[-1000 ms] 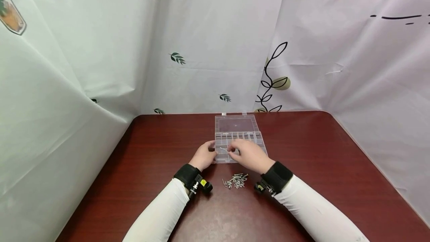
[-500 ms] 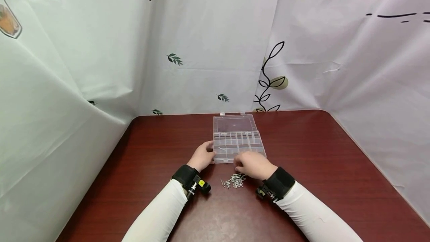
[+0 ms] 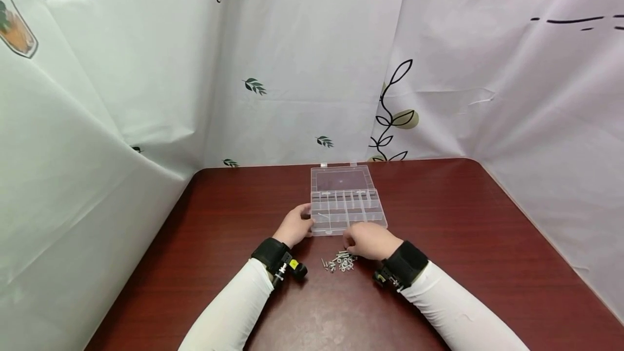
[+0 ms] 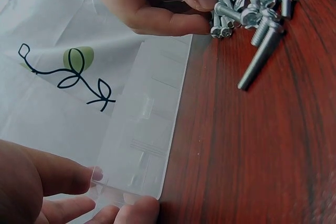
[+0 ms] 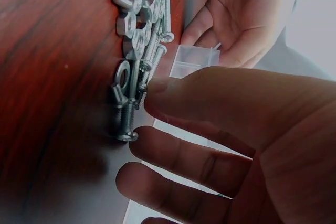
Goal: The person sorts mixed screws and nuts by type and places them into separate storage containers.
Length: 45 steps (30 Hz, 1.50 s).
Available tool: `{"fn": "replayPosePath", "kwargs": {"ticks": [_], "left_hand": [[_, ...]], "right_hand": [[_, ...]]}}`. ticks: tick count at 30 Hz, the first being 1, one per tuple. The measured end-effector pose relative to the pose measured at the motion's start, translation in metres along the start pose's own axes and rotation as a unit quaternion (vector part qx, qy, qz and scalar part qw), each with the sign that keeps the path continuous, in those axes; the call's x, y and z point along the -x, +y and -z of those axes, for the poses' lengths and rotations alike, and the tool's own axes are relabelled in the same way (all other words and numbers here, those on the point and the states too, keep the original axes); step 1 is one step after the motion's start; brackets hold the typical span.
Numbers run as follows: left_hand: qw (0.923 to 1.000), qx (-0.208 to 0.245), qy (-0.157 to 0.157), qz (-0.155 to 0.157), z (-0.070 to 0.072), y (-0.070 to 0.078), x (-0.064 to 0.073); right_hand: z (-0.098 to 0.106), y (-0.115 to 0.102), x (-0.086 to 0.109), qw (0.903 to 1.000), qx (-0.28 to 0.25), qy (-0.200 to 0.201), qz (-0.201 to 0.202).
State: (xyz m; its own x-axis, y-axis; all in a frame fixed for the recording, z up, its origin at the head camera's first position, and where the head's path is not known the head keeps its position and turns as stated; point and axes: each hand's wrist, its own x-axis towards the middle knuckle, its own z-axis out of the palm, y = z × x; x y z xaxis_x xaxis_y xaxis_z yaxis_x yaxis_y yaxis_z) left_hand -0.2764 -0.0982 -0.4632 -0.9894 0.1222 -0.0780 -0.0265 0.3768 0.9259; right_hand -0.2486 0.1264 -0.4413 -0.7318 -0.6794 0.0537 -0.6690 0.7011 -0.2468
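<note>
My left hand [image 3: 294,226] holds the near left side of a clear plastic compartment box [image 3: 338,218], its thumb and fingers around the corner in the left wrist view. The box's lid [image 3: 341,180] lies back, away from me. A thin, long screw [image 3: 323,215] rests in a left compartment. My right hand [image 3: 372,240] is low over the far right of a small pile of screws, nuts and washers [image 3: 341,262]. In the right wrist view its thumb [image 5: 163,93] touches the metal pieces [image 5: 139,35], the other fingers loosely bent; no piece is visibly pinched.
The dark red wooden table [image 3: 244,194] carries the box and the pile, with the pile just in front of the box. White patterned cloth [image 3: 302,69] hangs behind the table and along both sides.
My right hand has moved from over the box back toward me, to the pile. The long screw it held now lies in a left compartment. The left hand has stayed at the box.
</note>
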Motion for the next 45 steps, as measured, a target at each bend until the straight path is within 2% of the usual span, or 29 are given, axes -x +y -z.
{"fn": "replayPosePath", "kwargs": {"ticks": [12, 31, 45], "left_hand": [[1.0, 0.0, -0.002, -0.001, 0.001, -0.001, -0.001], [0.9999, -0.012, -0.002, -0.003, 0.001, -0.002, 0.0], [0.9998, -0.018, -0.001, -0.004, 0.001, -0.001, 0.002]], "right_hand": [[-0.003, 0.004, -0.002, 1.0, -0.001, -0.004, -0.006], [-0.009, -0.014, -0.001, 0.9981, 0.027, 0.034, -0.043], [-0.012, -0.012, -0.002, 0.9972, 0.049, 0.054, -0.018]]}}
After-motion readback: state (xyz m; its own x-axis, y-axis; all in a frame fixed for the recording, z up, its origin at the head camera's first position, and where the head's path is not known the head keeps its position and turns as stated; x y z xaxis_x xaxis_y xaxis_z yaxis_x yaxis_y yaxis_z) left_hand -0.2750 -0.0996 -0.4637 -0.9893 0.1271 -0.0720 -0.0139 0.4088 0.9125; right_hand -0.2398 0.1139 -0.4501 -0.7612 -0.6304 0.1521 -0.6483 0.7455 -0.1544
